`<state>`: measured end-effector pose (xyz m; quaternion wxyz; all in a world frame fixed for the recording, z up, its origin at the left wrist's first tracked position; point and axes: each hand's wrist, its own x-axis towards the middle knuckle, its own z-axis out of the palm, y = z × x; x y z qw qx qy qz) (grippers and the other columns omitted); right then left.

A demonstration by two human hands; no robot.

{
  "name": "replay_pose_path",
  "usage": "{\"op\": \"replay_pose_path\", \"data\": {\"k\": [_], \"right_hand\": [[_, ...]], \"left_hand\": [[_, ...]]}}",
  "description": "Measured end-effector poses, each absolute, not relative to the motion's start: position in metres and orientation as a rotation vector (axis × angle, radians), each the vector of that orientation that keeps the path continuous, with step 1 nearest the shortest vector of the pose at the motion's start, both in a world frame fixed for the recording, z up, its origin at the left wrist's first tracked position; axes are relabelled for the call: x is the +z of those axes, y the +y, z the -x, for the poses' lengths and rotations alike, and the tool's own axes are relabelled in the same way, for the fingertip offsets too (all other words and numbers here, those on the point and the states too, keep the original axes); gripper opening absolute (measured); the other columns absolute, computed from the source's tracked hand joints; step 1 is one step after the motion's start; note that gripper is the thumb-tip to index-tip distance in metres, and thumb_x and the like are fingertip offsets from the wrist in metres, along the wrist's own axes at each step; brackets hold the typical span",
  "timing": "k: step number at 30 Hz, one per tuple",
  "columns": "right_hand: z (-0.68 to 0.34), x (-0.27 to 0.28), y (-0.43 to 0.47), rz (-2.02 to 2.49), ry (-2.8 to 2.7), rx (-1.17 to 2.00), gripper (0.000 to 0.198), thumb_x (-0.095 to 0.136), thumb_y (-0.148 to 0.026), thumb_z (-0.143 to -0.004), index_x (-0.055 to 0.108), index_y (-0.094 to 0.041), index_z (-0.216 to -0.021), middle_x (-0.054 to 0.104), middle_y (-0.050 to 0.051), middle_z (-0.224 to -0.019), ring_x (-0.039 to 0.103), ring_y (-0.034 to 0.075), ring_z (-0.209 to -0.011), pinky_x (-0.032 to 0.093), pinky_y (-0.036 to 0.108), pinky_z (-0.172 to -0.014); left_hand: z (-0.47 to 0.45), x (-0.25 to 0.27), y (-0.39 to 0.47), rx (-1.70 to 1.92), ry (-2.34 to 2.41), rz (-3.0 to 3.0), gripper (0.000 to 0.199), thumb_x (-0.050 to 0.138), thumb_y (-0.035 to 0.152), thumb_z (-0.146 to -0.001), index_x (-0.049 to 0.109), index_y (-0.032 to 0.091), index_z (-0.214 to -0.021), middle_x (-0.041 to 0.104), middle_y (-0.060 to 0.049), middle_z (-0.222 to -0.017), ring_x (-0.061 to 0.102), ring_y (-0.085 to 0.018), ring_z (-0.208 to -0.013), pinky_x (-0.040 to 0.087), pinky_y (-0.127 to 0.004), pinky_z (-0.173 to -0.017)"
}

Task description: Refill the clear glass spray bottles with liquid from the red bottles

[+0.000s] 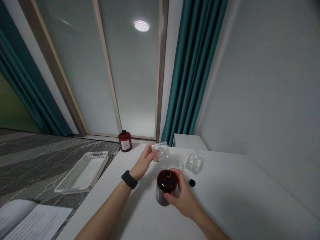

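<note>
My left hand [145,159] is closed on a clear square bottle [161,150], held up over the far part of the white table [222,200]. A round shape, seemingly its mouth, faces me. My right hand [184,196] wraps round the side of a dark red bottle [166,186], which is upright with its neck uncovered. Just right of that hand lies a small round black cap [192,183]. Farther back stands another clear square container [194,162]. Behind the red bottle is a faint clear object, partly hidden, whose kind I cannot make out.
A second red bottle [125,141], with a black cap and white label, stands at the table's far left corner. Left of the table are a white perforated basket [62,190] and an open book [42,221]. Beyond the far edge is a white cabinet [188,141].
</note>
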<state>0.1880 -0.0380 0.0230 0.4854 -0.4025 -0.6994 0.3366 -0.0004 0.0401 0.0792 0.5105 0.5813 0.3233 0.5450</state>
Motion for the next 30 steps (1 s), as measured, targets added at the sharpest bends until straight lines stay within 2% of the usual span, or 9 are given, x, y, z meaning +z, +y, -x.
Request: {"op": "replay_pose_path", "data": {"k": [8,12,16,19,21,24,30], "right_hand": [[-0.22,0.021,-0.03,0.99,-1.674,0.886,0.067,0.069,-0.017,-0.068,0.04,-0.025,-0.128,0.056,0.01,-0.125,0.057,0.028,-0.118,0.041,0.05,-0.106],[-0.232,0.019,-0.024,0.988,-1.643,0.947,0.065,0.07,-0.018,-0.071,0.041,-0.026,-0.128,0.056,0.01,-0.128,0.055,0.027,-0.121,0.039,0.048,-0.109],[-0.233,0.017,-0.023,0.989,-1.635,0.957,0.066,0.07,-0.018,-0.072,0.04,-0.028,-0.13,0.055,0.008,-0.13,0.054,0.027,-0.122,0.037,0.048,-0.11],[-0.237,0.019,-0.021,0.989,-1.674,0.933,0.069,0.074,-0.027,-0.073,0.039,-0.028,-0.133,0.051,0.01,-0.135,0.049,0.029,-0.127,0.035,0.05,-0.111],[-0.243,0.025,-0.015,0.966,-1.688,0.885,0.07,0.07,-0.035,-0.078,0.034,-0.028,-0.138,0.047,0.011,-0.139,0.045,0.03,-0.131,0.034,0.051,-0.11],[-0.253,0.04,0.0,0.946,-1.626,0.758,0.057,0.056,-0.039,-0.091,0.03,-0.029,-0.141,0.049,0.012,-0.136,0.045,0.027,-0.131,0.036,0.05,-0.107],[-0.251,0.064,0.028,0.866,-1.596,0.724,0.045,0.055,-0.043,-0.093,0.04,-0.031,-0.134,0.052,0.01,-0.135,0.051,0.026,-0.125,0.044,0.044,-0.099]], "left_hand": [[-0.006,0.084,0.035,1.253,0.741,-1.432,0.044,0.061,0.04,-0.089,0.048,0.017,-0.125,0.06,-0.009,-0.119,0.056,-0.026,-0.11,0.046,-0.04,-0.095],[-0.013,0.089,0.035,1.207,0.752,-1.486,0.048,0.065,0.043,-0.087,0.046,0.019,-0.125,0.06,-0.008,-0.114,0.058,-0.025,-0.105,0.047,-0.039,-0.091],[-0.021,0.091,0.04,1.166,0.71,-1.528,0.055,0.068,0.046,-0.085,0.044,0.02,-0.127,0.057,-0.01,-0.118,0.059,-0.024,-0.1,0.048,-0.039,-0.088],[-0.024,0.093,0.045,1.159,0.694,-1.559,0.057,0.069,0.047,-0.085,0.044,0.02,-0.128,0.056,-0.01,-0.119,0.058,-0.023,-0.101,0.049,-0.038,-0.088],[-0.025,0.095,0.048,1.139,0.677,-1.565,0.058,0.069,0.047,-0.085,0.043,0.021,-0.129,0.055,-0.01,-0.119,0.059,-0.023,-0.1,0.05,-0.038,-0.085],[-0.027,0.097,0.05,1.101,0.637,-1.589,0.058,0.07,0.045,-0.085,0.041,0.022,-0.131,0.055,-0.01,-0.119,0.059,-0.023,-0.099,0.052,-0.038,-0.083],[-0.035,0.099,0.05,1.158,0.635,-1.696,0.055,0.071,0.035,-0.085,0.044,0.021,-0.13,0.056,-0.011,-0.118,0.057,-0.024,-0.103,0.05,-0.039,-0.087]]}}
